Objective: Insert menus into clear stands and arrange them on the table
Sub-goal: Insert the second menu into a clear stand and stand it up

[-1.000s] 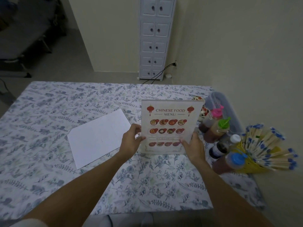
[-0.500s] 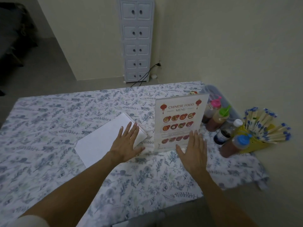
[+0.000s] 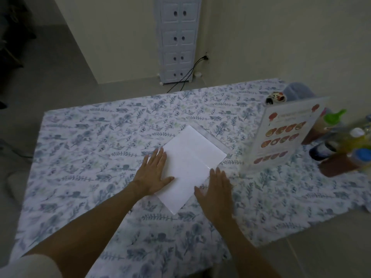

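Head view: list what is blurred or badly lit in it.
Head view: dim overall with a bluish cast; the bottles at the right edge are smeared by motion blur; the standing menu is soft, its title unreadable; the white sheet and both hands stay fairly sharp; wide-angle bending shows at the table edges.

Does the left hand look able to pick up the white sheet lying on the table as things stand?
Probably yes. The left hand lies open and flat on the near-left edge of the white paper sheet, with nothing on top of the sheet except the right hand at its near-right edge.
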Available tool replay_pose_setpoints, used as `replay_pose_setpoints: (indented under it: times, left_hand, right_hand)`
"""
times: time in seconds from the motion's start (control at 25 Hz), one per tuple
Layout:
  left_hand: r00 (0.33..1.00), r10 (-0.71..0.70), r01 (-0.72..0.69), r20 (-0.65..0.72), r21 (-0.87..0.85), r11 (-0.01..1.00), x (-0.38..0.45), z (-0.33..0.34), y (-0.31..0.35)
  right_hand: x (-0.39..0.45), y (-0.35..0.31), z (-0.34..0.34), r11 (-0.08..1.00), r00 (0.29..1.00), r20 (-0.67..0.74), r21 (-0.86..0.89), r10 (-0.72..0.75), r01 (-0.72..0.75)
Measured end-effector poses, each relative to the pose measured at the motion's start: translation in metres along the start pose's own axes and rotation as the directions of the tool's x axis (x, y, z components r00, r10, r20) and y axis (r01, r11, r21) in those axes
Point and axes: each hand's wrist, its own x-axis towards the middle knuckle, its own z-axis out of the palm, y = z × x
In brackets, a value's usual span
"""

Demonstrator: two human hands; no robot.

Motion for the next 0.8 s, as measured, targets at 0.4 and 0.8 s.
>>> replay_pose_setpoints:
  times: [0.4,0.8]
  left_hand:
    - [0.993,-0.114,0.106,-0.009,-0.296,0.949,0.037,0.016,-0.033]
    - [0.951,-0.308,0.275,0.0,-0.449,0.85,0.025,0.013,-0.032]
  right_hand:
    - [0.001,-0.034,0.06,0.981,0.98,0.054,-0.018,0.194,-0.193]
    - [0.032,-0.005,0.044,1.0,0.981,0.193,0.018,-0.026,0.023]
